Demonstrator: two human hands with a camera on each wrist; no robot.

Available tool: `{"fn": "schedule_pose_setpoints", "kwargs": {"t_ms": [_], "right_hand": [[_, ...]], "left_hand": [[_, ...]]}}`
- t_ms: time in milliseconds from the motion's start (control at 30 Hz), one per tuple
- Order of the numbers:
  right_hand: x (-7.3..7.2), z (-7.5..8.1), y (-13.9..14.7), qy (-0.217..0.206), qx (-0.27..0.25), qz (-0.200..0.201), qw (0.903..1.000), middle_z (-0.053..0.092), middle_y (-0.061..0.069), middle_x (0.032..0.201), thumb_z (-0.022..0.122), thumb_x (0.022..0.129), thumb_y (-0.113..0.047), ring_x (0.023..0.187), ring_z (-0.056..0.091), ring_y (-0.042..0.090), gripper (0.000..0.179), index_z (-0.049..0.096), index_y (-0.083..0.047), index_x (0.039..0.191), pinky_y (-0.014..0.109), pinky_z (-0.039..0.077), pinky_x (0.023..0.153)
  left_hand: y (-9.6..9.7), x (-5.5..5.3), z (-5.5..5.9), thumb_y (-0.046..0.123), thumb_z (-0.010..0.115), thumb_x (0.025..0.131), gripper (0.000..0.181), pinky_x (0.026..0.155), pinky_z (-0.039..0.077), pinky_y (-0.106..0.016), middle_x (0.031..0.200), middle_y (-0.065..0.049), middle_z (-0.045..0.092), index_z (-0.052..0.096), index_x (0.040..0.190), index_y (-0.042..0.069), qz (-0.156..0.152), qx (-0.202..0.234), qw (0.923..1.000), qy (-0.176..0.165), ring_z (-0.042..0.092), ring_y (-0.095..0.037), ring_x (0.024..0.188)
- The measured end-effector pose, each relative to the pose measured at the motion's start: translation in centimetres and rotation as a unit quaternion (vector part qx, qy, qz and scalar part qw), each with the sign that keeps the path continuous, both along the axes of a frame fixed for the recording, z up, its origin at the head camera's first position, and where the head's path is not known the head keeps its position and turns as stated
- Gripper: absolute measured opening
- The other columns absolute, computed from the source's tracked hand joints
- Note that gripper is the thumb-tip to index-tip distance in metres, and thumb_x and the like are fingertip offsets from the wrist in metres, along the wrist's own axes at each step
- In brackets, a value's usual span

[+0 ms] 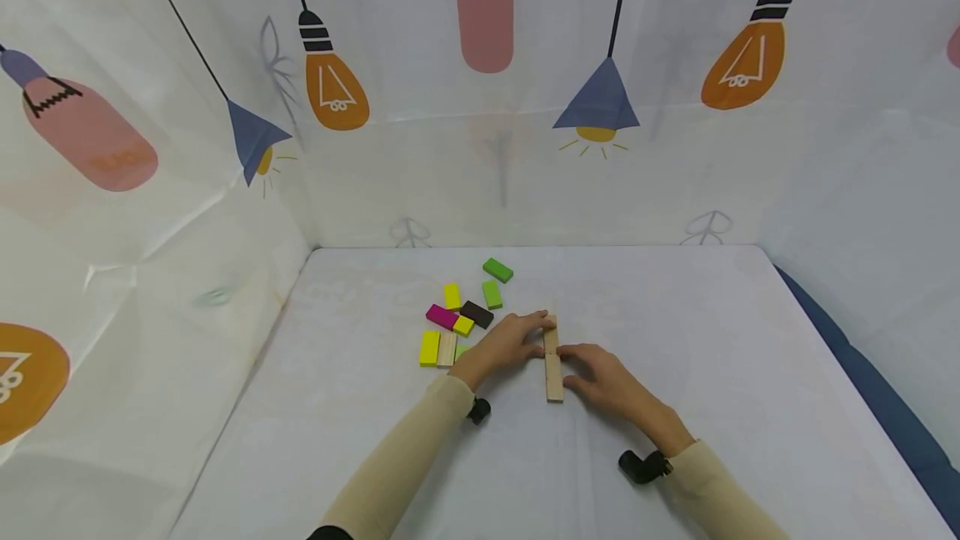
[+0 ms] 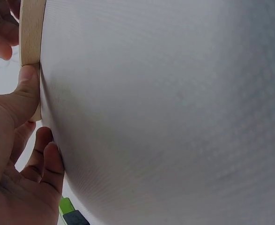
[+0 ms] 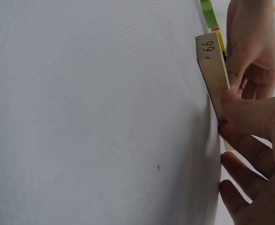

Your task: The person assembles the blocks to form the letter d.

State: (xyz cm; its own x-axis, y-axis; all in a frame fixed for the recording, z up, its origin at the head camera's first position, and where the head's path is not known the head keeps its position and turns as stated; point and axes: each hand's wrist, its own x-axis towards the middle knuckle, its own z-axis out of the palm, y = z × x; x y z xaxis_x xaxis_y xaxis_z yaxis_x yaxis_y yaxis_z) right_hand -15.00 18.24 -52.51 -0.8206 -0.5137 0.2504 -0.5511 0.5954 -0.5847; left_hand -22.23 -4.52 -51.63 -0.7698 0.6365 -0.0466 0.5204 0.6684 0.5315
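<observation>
Two plain wooden blocks lie end to end in a line on the white table. My left hand (image 1: pixel 501 347) pinches the far wooden block (image 1: pixel 551 339), thumb on its side near the joint and index finger at its far end. Beside the near wooden block (image 1: pixel 554 380) is my right hand (image 1: pixel 609 382), its thumb and index fingertips touching the long right side. In the right wrist view, the near block's end face (image 3: pixel 208 45) carries dark handwritten figures. The left thumb (image 2: pixel 26 86) covers part of the far block in the left wrist view.
Left of the hands lie yellow blocks (image 1: pixel 430 348), another plain wooden block (image 1: pixel 446 349), a magenta block (image 1: pixel 442 317) and a dark brown block (image 1: pixel 477 314). Green blocks (image 1: pixel 498 270) sit farther back. A printed white curtain (image 1: pixel 480 173) hangs behind the table (image 1: pixel 675 307).
</observation>
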Motion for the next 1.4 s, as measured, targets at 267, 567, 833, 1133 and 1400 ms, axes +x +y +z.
{"fn": "schedule_pose_setpoints", "kwargs": {"t_ms": [267,567,833,1133,1400], "right_hand": [[-0.4,0.0,-0.1,-0.005,0.007,-0.008,0.9999,0.071,0.014,0.125,0.079,0.089,-0.008,0.119,0.065,0.037,0.045,0.065,0.002,0.13,0.055,0.052,0.1],[-1.0,0.3,-0.3,-0.02,0.007,-0.019,0.9996,0.072,0.014,0.125,0.079,0.09,-0.009,0.12,0.066,0.035,0.045,0.065,0.002,0.13,0.053,0.052,0.101],[-2.1,0.0,-0.5,-0.003,-0.043,-0.044,0.9981,0.072,0.011,0.116,0.081,0.088,-0.011,0.102,0.069,0.026,0.039,0.069,0.0,0.124,0.045,0.058,0.086],[-2.6,-0.5,-0.7,-0.015,-0.059,-0.055,0.9966,0.072,0.006,0.112,0.081,0.089,-0.013,0.097,0.068,0.02,0.034,0.072,-0.004,0.12,0.035,0.058,0.081],[-2.6,-0.6,-0.8,-0.05,-0.06,-0.05,0.9957,0.073,0.002,0.111,0.079,0.091,-0.016,0.098,0.067,0.017,0.03,0.074,-0.006,0.119,0.033,0.057,0.084]], "left_hand": [[-0.1,0.0,-0.2,0.029,0.07,0.098,0.051,0.118,0.041,-0.039,0.162,0.002,0.043,0.057,0.147,0.025,-0.002,-0.011,0.9999,0.008,0.053,-0.026,0.139],[-0.2,0.0,-0.2,0.023,0.069,0.099,0.05,0.119,0.04,-0.038,0.164,-0.003,0.04,0.056,0.147,0.022,-0.009,-0.004,0.9999,0.01,0.05,-0.026,0.143],[-1.1,0.1,0.2,0.011,0.064,0.102,0.045,0.121,0.037,-0.037,0.16,-0.008,0.046,0.056,0.147,0.017,0.003,0.021,0.9996,0.019,0.043,-0.022,0.149],[-3.5,0.3,1.5,0.013,0.066,0.101,0.039,0.115,0.045,-0.039,0.142,0.0,0.064,0.063,0.14,0.016,0.067,0.06,0.9944,0.055,0.057,-0.021,0.132],[-6.9,-0.2,2.2,0.009,0.067,0.099,0.037,0.113,0.044,-0.044,0.138,-0.005,0.066,0.065,0.136,0.009,0.09,0.113,0.9844,0.1,0.056,-0.027,0.129]]}}
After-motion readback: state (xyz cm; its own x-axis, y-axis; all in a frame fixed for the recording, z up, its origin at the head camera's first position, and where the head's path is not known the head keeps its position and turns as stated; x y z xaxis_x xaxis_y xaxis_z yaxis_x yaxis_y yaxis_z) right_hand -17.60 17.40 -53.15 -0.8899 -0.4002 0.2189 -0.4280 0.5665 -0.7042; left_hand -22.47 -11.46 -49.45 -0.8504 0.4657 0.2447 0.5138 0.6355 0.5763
